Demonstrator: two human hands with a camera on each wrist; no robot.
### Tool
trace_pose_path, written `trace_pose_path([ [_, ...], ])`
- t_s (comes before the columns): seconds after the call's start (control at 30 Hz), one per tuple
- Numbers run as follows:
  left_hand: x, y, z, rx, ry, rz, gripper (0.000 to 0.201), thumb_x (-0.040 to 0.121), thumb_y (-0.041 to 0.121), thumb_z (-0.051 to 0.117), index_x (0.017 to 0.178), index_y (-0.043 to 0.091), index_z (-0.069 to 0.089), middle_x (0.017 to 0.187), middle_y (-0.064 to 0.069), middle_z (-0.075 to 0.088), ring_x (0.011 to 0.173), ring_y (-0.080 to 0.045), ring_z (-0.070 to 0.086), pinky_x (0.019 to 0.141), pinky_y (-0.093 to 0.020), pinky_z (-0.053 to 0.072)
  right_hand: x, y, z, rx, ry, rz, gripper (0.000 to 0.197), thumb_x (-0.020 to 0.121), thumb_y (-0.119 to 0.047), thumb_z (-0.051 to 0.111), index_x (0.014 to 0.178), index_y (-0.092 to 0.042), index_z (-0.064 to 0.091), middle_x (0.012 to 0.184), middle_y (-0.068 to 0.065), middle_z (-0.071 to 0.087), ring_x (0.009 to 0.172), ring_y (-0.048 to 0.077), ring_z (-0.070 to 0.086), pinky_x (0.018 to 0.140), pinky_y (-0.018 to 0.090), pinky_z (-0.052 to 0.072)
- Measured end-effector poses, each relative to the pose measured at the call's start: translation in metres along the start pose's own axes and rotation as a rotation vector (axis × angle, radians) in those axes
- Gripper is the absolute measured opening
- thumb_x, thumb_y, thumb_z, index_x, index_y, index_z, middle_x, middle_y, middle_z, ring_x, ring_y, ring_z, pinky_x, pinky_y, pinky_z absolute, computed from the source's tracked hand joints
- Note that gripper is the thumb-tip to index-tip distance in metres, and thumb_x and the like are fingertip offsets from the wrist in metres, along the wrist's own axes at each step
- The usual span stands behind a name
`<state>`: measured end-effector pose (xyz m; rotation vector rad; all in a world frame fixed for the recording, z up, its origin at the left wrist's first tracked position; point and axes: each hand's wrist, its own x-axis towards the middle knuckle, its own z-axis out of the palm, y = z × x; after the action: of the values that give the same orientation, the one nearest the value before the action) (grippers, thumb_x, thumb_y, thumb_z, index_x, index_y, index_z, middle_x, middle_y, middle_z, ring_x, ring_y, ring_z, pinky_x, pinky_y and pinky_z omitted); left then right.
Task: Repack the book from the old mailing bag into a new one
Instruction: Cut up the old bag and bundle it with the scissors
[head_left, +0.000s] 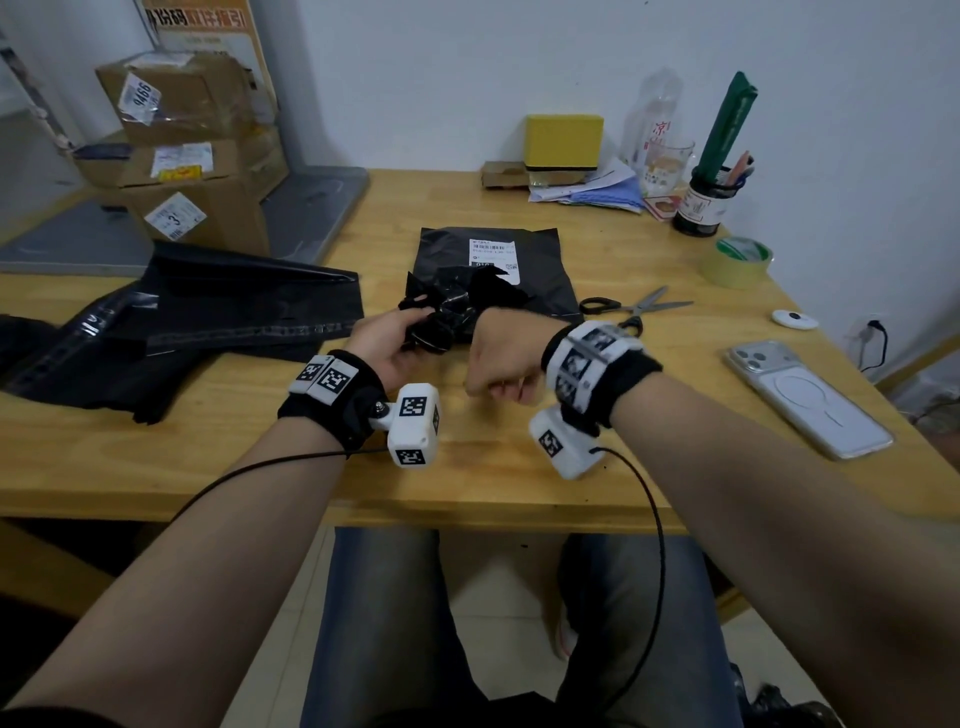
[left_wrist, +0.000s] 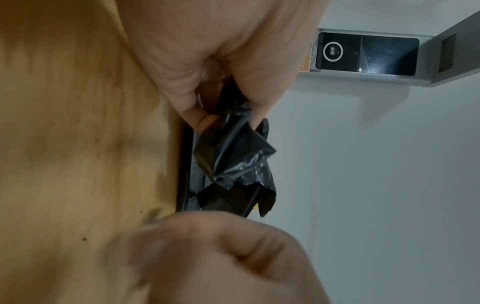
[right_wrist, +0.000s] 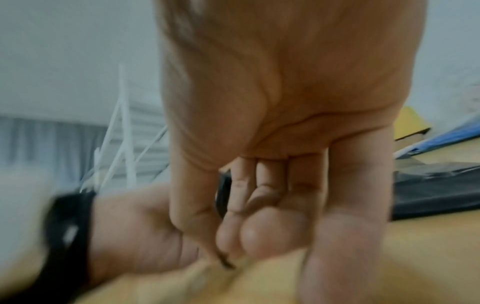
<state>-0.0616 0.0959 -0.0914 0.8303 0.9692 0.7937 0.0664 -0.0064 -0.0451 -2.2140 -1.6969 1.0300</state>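
A black mailing bag (head_left: 447, 249) with a white label lies flat at the table's middle; no book shows. In front of it my left hand (head_left: 395, 338) grips a crumpled wad of black plastic film (head_left: 447, 312), held just above the table. The left wrist view shows the fingers (left_wrist: 207, 82) curled around that wad (left_wrist: 233, 154). My right hand (head_left: 498, 364) is a fist just right of the wad, knuckles low over the wood. In the blurred right wrist view its thumb (right_wrist: 194, 205) presses against the curled fingers with a thin dark strip (right_wrist: 223, 195) between them.
Spare black mailing bags (head_left: 208, 312) are piled at the left. Scissors (head_left: 634, 306), a tape roll (head_left: 737, 260), a phone (head_left: 810, 400) and a small white device (head_left: 795, 318) lie at the right. Cardboard boxes (head_left: 192, 156), a yellow box (head_left: 563, 140) and a pen cup (head_left: 706, 202) stand behind.
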Motion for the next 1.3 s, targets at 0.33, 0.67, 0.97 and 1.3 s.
trace_pose_path([
  [0.33,-0.011,-0.007,0.028,-0.048,-0.202,0.089,0.033,0.09,-0.002,0.064,0.123,0.0,0.064,0.106,-0.017,0.071,0.093,-0.025,0.071,0.064,-0.029,0.057,-0.001,0.008,-0.047,0.451,0.347,-0.045,0.019,0.089,-0.015,0.074,0.097,0.003,0.075,0.065,0.007,0.067,0.046,0.015,0.057,0.056,0.035,0.061],
  [0.67,-0.015,-0.006,0.03,-0.142,-0.551,0.061,0.039,0.092,-0.004,0.037,0.111,0.004,0.07,0.113,-0.012,0.066,0.104,-0.022,0.06,0.097,-0.032,0.046,0.01,0.011,-0.052,0.378,0.458,0.053,0.018,0.09,-0.016,0.074,0.093,0.002,0.074,0.082,0.02,0.075,0.065,0.029,0.075,0.064,0.046,0.065],
  [0.97,-0.012,-0.007,0.041,-0.233,-0.445,-0.01,0.023,0.099,0.0,0.051,0.119,0.003,0.062,0.096,-0.007,0.068,0.08,-0.009,0.066,0.067,-0.014,0.054,0.003,0.018,-0.056,0.38,0.488,-0.026,0.015,0.09,-0.022,0.076,0.078,-0.015,0.07,0.075,0.011,0.072,0.051,0.019,0.068,0.055,0.037,0.063],
  [1.3,-0.012,-0.008,0.04,-0.038,-0.324,-0.017,0.006,0.097,0.013,0.057,0.097,0.015,0.063,0.093,-0.006,0.067,0.081,-0.017,0.061,0.071,-0.027,0.05,-0.005,0.029,-0.064,0.573,0.576,-0.025,0.025,0.095,-0.037,0.068,0.111,-0.018,0.07,0.101,0.001,0.066,0.085,0.02,0.067,0.06,0.035,0.064],
])
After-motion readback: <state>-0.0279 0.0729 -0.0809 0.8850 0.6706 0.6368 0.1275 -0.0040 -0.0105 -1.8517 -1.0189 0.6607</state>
